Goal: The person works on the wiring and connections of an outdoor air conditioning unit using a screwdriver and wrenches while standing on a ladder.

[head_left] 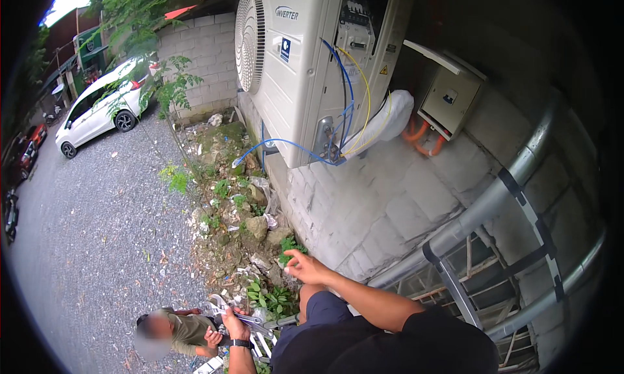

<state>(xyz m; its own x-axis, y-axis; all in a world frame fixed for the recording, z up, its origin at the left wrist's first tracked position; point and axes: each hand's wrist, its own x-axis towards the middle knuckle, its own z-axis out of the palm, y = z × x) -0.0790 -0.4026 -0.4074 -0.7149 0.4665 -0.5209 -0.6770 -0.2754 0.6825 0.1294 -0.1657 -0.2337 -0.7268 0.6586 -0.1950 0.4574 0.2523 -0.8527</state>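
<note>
My left hand [233,324], a dark band on its wrist, is closed around silver wrenches [247,319]; an open jaw sticks out past the fingers. My right hand [305,268] reaches out over my knee, fingers apart and holding nothing. Above both hands is a white outdoor air-conditioner unit [292,68], its side cover off and the terminal block [354,33] exposed. Blue wires [351,88] and a yellow wire [367,81] hang from it; one blue wire loops out to the left. A white-wrapped bundle [390,117] runs beside the valves [324,135].
Below left stands another person [188,328], one hand close to mine. Ladder rungs [261,343] show under me. A breaker box [448,101] with its lid raised and metal pipes [481,211] line the block wall at right. A white car [104,104] stands on gravel.
</note>
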